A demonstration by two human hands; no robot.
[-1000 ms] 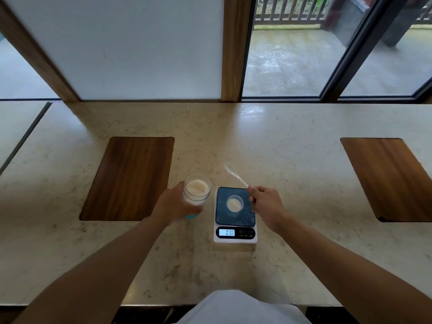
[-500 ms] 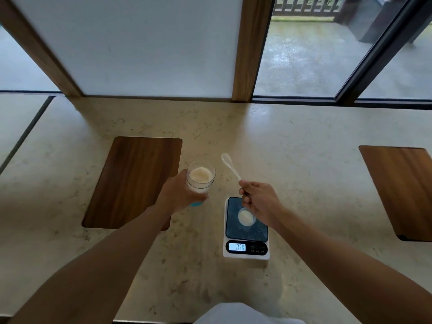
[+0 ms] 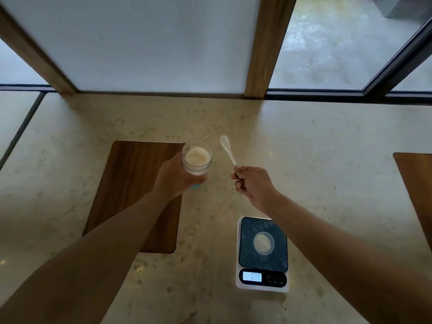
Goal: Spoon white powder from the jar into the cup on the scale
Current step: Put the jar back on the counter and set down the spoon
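Observation:
My left hand point(image 3: 174, 180) grips a clear jar point(image 3: 197, 160) holding white powder, lifted at the right edge of a wooden inlay. My right hand point(image 3: 251, 183) pinches the handle of a white plastic spoon point(image 3: 228, 148), its bowl pointing away and up, to the right of the jar and apart from it. The spoon bowl looks empty. A small clear cup point(image 3: 263, 243) with white powder stands on the dark platform of a white digital scale point(image 3: 263, 280), near me and below my right forearm. The scale's display is lit.
The stone counter point(image 3: 327, 160) has a wooden inlay point(image 3: 131, 183) on the left and another point(image 3: 418, 174) at the right edge. A wall panel, wooden posts and window frames stand along the far edge. A seam runs down the counter's left side.
Both hands have moved away from the scale toward the far side. The spoon has left the cup and now sits beside the jar. The camera has tilted, so the scale appears lower.

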